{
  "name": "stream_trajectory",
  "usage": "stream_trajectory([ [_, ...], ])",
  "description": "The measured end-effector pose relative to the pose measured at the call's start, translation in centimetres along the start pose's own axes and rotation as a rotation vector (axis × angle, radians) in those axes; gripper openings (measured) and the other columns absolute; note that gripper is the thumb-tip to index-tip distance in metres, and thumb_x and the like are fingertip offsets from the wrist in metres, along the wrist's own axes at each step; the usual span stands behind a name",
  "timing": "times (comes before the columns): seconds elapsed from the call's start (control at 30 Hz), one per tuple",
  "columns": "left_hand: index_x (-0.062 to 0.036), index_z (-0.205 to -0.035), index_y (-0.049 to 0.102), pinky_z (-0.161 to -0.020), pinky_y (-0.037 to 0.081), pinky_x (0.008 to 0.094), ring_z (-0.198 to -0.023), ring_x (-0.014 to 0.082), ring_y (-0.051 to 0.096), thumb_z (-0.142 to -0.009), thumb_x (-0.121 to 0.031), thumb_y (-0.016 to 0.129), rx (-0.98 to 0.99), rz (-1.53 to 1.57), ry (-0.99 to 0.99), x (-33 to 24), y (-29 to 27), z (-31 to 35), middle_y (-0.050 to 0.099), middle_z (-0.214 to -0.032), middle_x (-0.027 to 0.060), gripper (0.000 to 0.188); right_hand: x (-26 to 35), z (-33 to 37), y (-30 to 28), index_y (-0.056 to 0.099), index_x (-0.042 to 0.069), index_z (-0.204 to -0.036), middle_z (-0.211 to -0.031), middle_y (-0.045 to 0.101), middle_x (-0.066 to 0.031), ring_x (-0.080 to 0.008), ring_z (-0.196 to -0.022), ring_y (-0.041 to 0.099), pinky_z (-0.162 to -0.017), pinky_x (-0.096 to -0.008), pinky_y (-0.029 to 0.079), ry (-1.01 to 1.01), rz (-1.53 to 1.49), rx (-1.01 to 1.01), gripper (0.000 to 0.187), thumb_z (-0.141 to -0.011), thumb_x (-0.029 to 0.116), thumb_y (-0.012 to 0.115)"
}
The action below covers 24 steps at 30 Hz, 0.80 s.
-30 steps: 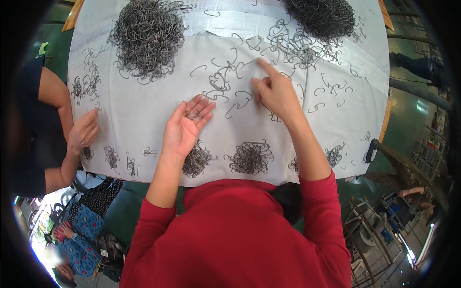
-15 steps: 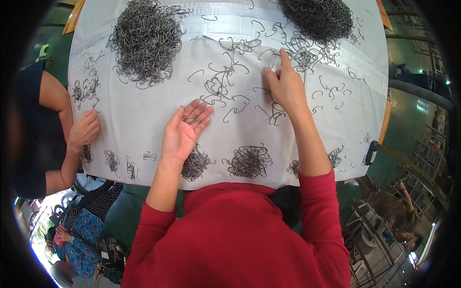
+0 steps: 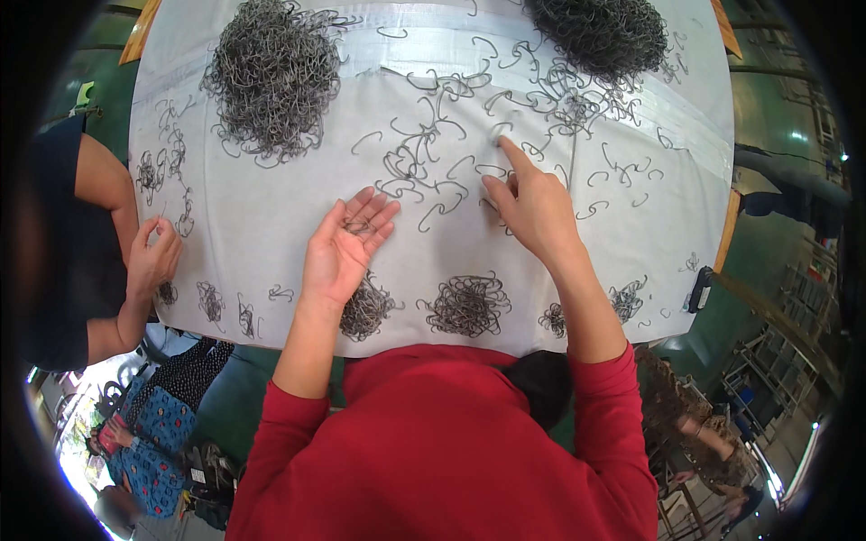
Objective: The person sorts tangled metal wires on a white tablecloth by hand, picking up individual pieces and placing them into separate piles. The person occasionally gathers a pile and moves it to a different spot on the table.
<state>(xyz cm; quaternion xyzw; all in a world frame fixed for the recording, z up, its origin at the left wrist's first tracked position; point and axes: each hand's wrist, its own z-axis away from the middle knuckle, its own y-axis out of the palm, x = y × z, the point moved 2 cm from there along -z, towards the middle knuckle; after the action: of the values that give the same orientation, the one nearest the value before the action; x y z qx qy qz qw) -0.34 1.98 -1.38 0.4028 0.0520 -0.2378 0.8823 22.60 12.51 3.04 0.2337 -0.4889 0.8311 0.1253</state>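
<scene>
Palm up over the near middle of the table, my left hand point(image 3: 347, 242) cradles a few thin wire hooks point(image 3: 358, 227) at the base of its loosely spread fingers. My right hand point(image 3: 538, 206) is to its right, palm down, with the index finger stretched out and the thumb apart. That index fingertip meets a single curved wire hook point(image 3: 502, 129) on the white cloth; nothing shows gripped in this hand, though its other fingers are partly hidden. Between my hands and beyond them lie scattered dark hooks point(image 3: 410, 164), some tangled together.
Two big heaps of hooks, a left one point(image 3: 275, 86) and a right one point(image 3: 600, 36), stand at the far side. Smaller piles point(image 3: 467, 305) line the near edge of the white-covered table point(image 3: 244, 207). On the left, a co-worker's hand point(image 3: 155, 255) is beside loose hooks.
My right hand has drawn back from the far right hooks, toward me and slightly left. My left hand stays in place. The co-worker's fingers have lifted and pinched together.
</scene>
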Motion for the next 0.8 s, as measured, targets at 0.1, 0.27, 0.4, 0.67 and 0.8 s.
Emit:
stream_trajectory([
  [0.1, 0.0059, -0.122, 0.045, -0.098, 0.044, 0.0414, -0.123, 0.0356, 0.043, -0.097, -0.023, 0.037, 0.006, -0.003, 0.005, -0.1, 0.0, 0.0, 0.052, -0.121, 0.0187, 0.039, 0.9, -1.1, -0.7, 0.040, -0.001, -0.132, -0.068, 0.065, -0.0149, -0.0341, -0.065, 0.063, -0.064, -0.0432, 0.050, 0.081, -0.063, -0.087, 0.059, -0.083, 0.026, 0.058],
  [0.27, 0.0058, -0.122, 0.046, -0.097, 0.044, 0.0415, -0.124, 0.0359, 0.043, -0.097, -0.023, 0.037, -0.018, 0.002, -0.002, -0.1, 0.3, 0.0, 0.053, -0.121, 0.0186, 0.039, 1.0, -2.6, -0.2, 0.038, 0.001, -0.133, -0.069, 0.065, -0.0144, -0.0331, -0.070, 0.063, -0.066, -0.0422, 0.050, 0.069, -0.060, -0.051, 0.058, -0.084, 0.027, 0.057],
  [0.4, 0.0058, -0.122, 0.046, -0.097, 0.044, 0.0415, -0.124, 0.0356, 0.043, -0.097, -0.023, 0.037, -0.007, -0.009, 0.007, -0.1, 0.3, 0.1, 0.053, -0.121, 0.0186, 0.039, 0.9, -2.1, -1.0, 0.037, 0.000, -0.133, -0.073, 0.066, -0.0149, -0.0347, -0.072, 0.064, -0.066, -0.0426, 0.050, 0.025, -0.096, -0.090, 0.058, -0.085, 0.028, 0.056],
  [0.67, 0.0058, -0.122, 0.045, -0.097, 0.044, 0.0420, -0.123, 0.0356, 0.043, -0.097, -0.023, 0.037, -0.012, -0.005, 0.005, 0.0, 0.2, 0.0, 0.053, -0.120, 0.0185, 0.039, -0.4, -2.1, -1.3, 0.045, 0.010, -0.130, -0.070, 0.066, -0.0144, -0.0335, -0.067, 0.064, -0.064, -0.0420, 0.050, 0.014, -0.002, -0.097, 0.051, -0.084, 0.028, 0.056],
  [0.8, 0.0057, -0.121, 0.046, -0.097, 0.044, 0.0423, -0.122, 0.0360, 0.044, -0.097, -0.023, 0.037, -0.066, -0.029, 0.014, 0.0, 0.6, 0.1, 0.053, -0.119, 0.0186, 0.039, -0.7, -5.2, -1.8, 0.043, 0.004, -0.131, -0.072, 0.065, -0.0190, -0.0362, -0.069, 0.064, -0.065, -0.0438, 0.050, 0.093, -0.027, -0.220, 0.055, -0.084, 0.031, 0.057],
])
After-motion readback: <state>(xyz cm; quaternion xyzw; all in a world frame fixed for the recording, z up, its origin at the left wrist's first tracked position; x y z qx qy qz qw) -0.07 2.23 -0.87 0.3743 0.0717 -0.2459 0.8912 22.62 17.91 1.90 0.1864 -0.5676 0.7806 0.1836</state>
